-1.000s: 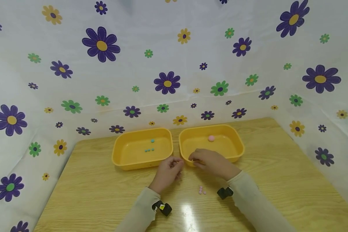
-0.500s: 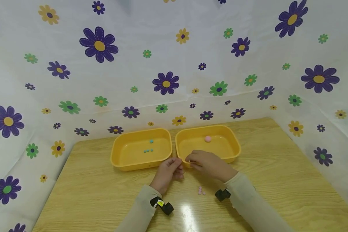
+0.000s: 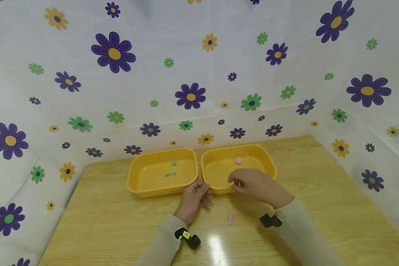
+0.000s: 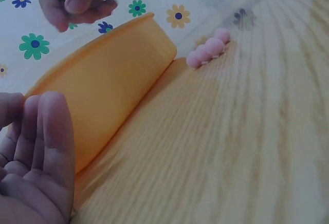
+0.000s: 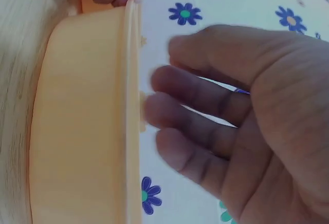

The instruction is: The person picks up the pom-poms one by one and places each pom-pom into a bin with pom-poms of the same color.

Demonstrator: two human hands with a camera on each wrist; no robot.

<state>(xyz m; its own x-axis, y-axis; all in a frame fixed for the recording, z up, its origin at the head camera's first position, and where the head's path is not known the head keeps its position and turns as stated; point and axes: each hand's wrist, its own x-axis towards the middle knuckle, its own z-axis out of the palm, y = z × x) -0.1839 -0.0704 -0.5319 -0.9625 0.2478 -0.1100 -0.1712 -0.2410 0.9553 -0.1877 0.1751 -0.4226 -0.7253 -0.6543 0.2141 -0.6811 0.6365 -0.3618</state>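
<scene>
Gripping one tray [image 3: 217,168], left hand [image 3: 192,199], four small pink balls [image 4: 214,45]

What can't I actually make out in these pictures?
Head view: part of the right tray, behind the right hand.
Head view: surface details of the blue beads, too small.
Left wrist view: the rest of the left hand, cut off by the left and bottom edges.
Right wrist view: the inside of that tray, hidden by its wall.

The left tray [image 3: 149,174] and right tray [image 3: 217,168] look like smooth, glossy plastic; the tabletop [image 3: 119,225] (wood-grained, by the look of it) shines. The sleeves [image 3: 304,227] are matt cloth, the flowered sheet [image 3: 149,33] lightly creased, the pink balls [image 4: 214,46] smooth.
</scene>
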